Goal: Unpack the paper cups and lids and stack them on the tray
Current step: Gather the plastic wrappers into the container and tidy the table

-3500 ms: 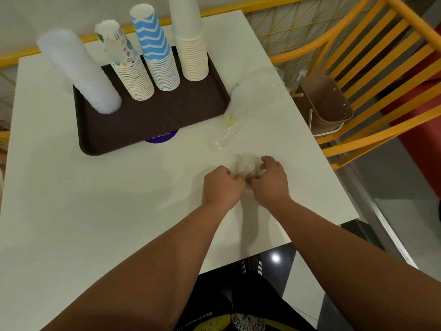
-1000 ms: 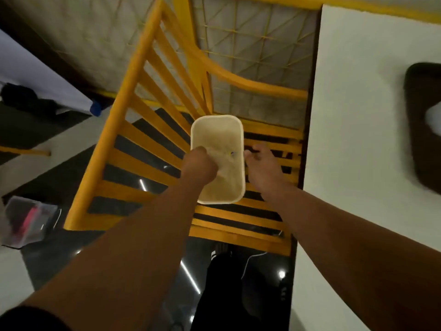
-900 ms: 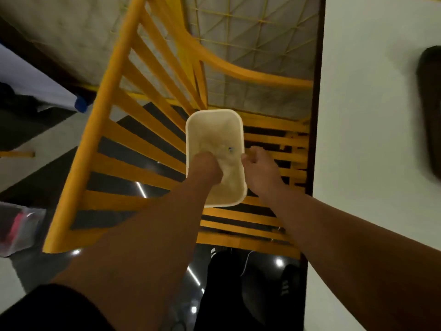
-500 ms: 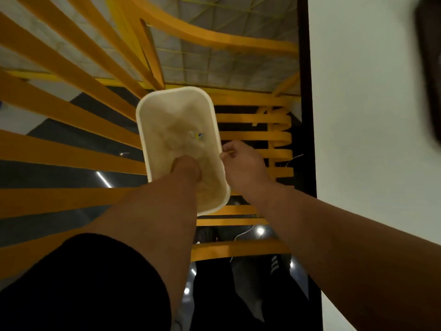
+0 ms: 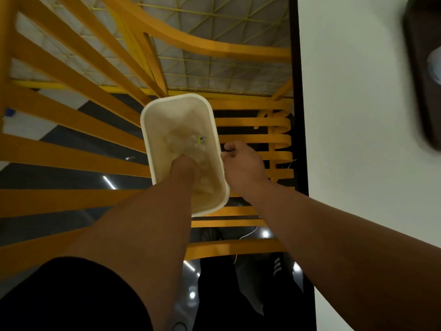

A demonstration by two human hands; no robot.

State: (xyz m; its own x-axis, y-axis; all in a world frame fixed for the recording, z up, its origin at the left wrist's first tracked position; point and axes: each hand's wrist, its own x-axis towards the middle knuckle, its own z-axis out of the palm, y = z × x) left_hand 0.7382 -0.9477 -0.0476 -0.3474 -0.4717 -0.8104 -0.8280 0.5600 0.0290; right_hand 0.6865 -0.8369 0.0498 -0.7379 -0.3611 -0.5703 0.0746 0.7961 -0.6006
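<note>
A person leans over one cream-coloured rectangular bin [image 5: 152, 130] that stands on the floor beside a white table [image 5: 353, 115], among the slats of a yellow wooden chair [image 5: 71, 77]. Two bare forearms reach down from the bottom of the view.

The left hand [image 5: 183, 167] is plunged inside the bin near its close end, pressing on crumpled clear plastic wrapping [image 5: 188, 144] that lies at the bottom; one small yellow and blue mark shows on the wrapping. The fingers are buried in the plastic and hidden behind the wrist, so I cannot tell whether they are spread or curled.

The right hand [image 5: 243, 166] sits just outside the bin's right-hand rim, close to touching it. Its fingers are curled inward into a loose fist; whether they pinch anything is too small to tell.

At the far right edge of the table lies one dark brown tray [image 5: 420, 75], only its left part in view and blurred. On it, at the very edge of the view, sits one pale rounded shape, a clear stack of lids [image 5: 435, 65]; no more of the task's cups and lids can be seen from here.

Below the arms show a dark sleeve [image 5: 71, 297] and dark trousers [image 5: 250, 295] with three white stripes above a glossy floor [image 5: 107, 182].
</note>
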